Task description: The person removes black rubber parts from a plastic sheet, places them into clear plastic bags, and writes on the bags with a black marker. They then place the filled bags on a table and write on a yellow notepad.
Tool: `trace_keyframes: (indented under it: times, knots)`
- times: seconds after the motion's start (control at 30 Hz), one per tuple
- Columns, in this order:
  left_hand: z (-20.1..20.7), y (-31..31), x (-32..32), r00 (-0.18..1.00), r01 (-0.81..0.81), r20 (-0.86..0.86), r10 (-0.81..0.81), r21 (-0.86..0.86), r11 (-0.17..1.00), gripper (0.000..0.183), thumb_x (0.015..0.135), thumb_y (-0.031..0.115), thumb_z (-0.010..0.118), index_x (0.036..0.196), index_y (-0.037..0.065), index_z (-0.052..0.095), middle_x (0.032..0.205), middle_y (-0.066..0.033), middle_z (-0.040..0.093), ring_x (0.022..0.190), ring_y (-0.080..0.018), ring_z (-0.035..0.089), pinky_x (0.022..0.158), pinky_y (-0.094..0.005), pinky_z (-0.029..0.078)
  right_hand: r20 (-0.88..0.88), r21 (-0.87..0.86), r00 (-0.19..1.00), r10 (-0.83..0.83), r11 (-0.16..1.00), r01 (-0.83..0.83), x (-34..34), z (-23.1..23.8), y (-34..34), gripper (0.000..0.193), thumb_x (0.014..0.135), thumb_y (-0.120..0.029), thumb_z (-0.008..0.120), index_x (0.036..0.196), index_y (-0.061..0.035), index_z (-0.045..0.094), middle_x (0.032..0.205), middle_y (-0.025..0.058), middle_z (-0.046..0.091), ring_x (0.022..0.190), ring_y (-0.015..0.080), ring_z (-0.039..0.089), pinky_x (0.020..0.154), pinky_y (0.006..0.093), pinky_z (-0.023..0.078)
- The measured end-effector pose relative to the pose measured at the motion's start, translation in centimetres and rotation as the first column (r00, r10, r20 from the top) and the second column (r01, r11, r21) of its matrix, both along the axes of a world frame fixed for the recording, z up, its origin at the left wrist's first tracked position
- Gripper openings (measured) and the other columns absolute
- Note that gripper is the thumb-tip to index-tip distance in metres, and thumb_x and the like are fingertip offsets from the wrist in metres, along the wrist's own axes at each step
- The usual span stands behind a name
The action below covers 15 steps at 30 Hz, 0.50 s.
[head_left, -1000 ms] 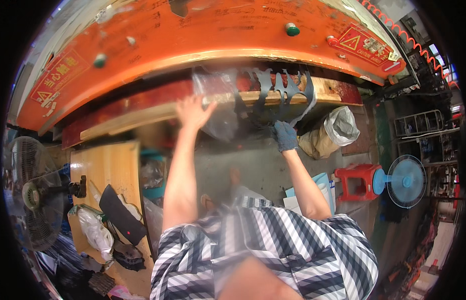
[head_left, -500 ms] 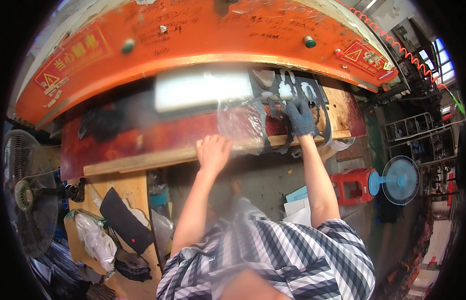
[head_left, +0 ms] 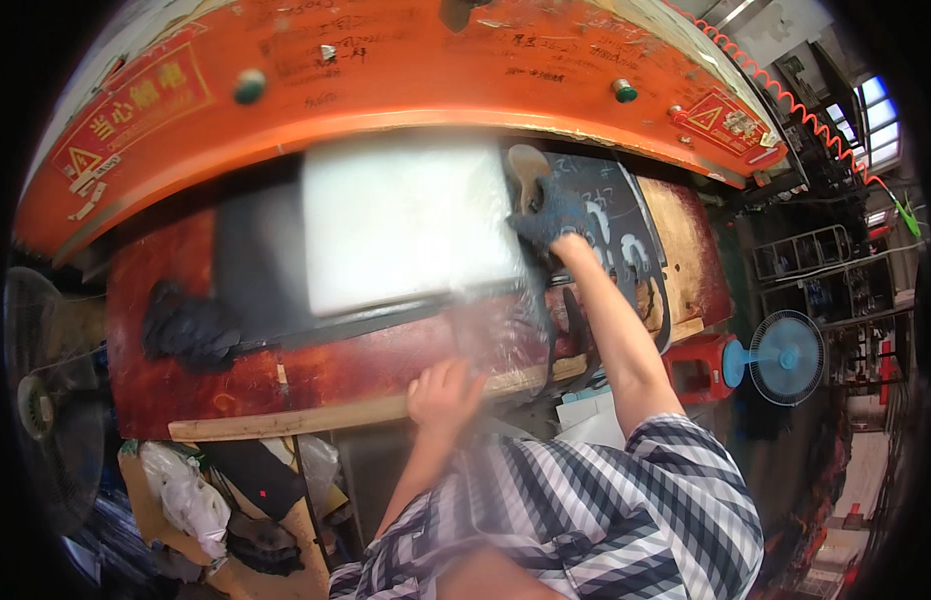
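My bare left hand point(head_left: 446, 396) is at the wooden front edge of the bench, its fingers loosely bent and slightly apart, with nothing visible in them. My right hand point(head_left: 556, 220), in a dark blue knit glove, reaches over a black sheet point(head_left: 586, 175) with cut-out openings and chalk-like marks. Its thumb is spread from the fingers beside a tan, sole-shaped area point(head_left: 529, 168); whether it touches this is unclear. Left of the glove lies a thick white board point(head_left: 406, 225). Clear plastic film point(head_left: 501, 330) drapes from its right side over the front edge.
An orange machine beam point(head_left: 416, 90) spans the far side above the red-brown bench point(head_left: 356, 365). Crumpled black material point(head_left: 186, 325) lies at the bench's left. A blue fan point(head_left: 786, 357) and red stool point(head_left: 698, 368) stand right; scraps and a plastic bag point(head_left: 186, 495) lie lower left.
My right hand has moved left and slightly farther across the black sheet. My left hand has shifted slightly right. The view has tilted, showing more of the bench and white board.
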<state>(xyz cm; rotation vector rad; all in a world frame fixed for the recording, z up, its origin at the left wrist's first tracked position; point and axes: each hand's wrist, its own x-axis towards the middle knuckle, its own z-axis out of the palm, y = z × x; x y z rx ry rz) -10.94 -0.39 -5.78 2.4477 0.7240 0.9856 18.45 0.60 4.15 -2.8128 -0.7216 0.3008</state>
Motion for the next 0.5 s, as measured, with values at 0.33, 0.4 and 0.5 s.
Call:
trace_keyframes:
  times: [0.33,0.4,0.5]
  knots:
    - [2.4,0.4,2.7,0.967,0.227,0.152,-0.202,-0.876,0.426,0.029,0.083,0.031,0.066,0.089,0.003,0.062,0.084,-0.0088,0.061,0.077,-0.0201,0.059,0.065,-0.0319,0.044,-0.273,0.58,0.939,0.21,0.814,-0.013,-5.4,-0.9,-8.3,0.07,0.067,-0.037,0.074,0.124,-0.0015,0.054,0.107,0.0151,0.063,0.092,0.0212,0.061,0.081,0.0308,0.049]
    - [2.4,-1.2,5.7,0.965,0.252,0.14,-0.221,-0.72,0.646,0.023,0.086,0.024,0.064,0.095,0.003,0.061,0.088,-0.0078,0.063,0.083,-0.0158,0.058,0.073,-0.0299,0.045,-0.548,0.703,0.778,0.308,0.674,0.228,-2.9,-1.5,-9.6,0.063,0.07,-0.03,0.072,0.123,0.0003,0.054,0.102,0.012,0.063,0.085,0.0164,0.061,0.076,0.0269,0.05]
    - [1.4,-2.0,8.1,0.982,0.159,0.071,-0.173,-0.803,0.575,0.021,0.086,0.02,0.064,0.098,0.003,0.06,0.089,-0.0077,0.063,0.085,-0.0165,0.058,0.077,-0.0306,0.046,-0.709,0.704,0.533,0.461,0.513,0.492,0.5,-2.2,-11.0,0.056,0.073,-0.02,0.067,0.123,0.0024,0.054,0.1,0.0083,0.062,0.074,0.0119,0.06,0.068,0.0236,0.049]
